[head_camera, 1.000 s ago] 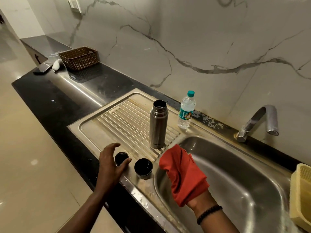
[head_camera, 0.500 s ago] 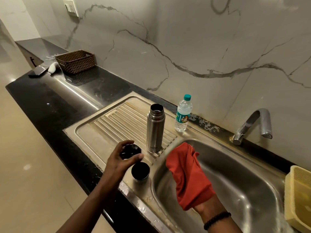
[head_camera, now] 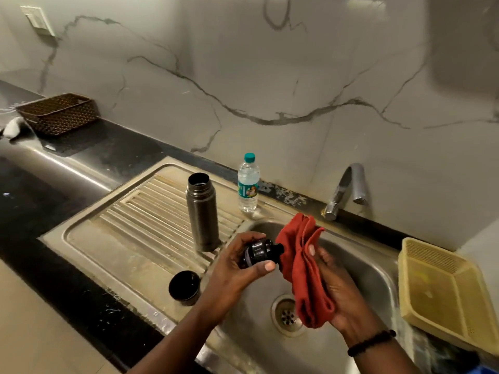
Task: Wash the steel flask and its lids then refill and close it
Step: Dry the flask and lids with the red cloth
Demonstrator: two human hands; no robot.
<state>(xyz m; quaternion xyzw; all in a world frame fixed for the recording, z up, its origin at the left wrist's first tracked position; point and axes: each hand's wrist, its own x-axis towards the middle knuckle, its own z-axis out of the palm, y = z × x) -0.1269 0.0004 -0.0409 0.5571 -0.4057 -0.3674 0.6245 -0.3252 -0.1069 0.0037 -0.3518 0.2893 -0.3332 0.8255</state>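
Left grip [head_camera: 237, 261] round stopper [head_camera: 260, 252], flask [head_camera: 202, 211] behind.

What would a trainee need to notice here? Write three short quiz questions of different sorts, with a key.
1. True or false: the steel flask stands upright and open on the draining board.
2. Which does the left hand hold? A) the water bottle B) the inner stopper lid C) the cup lid
3. Fill in: the right hand holds a red ____ over the sink.

Key: 1 true. 2 B; the cup lid sits apart on the sink's front edge. 3 cloth, which touches the stopper's tip.
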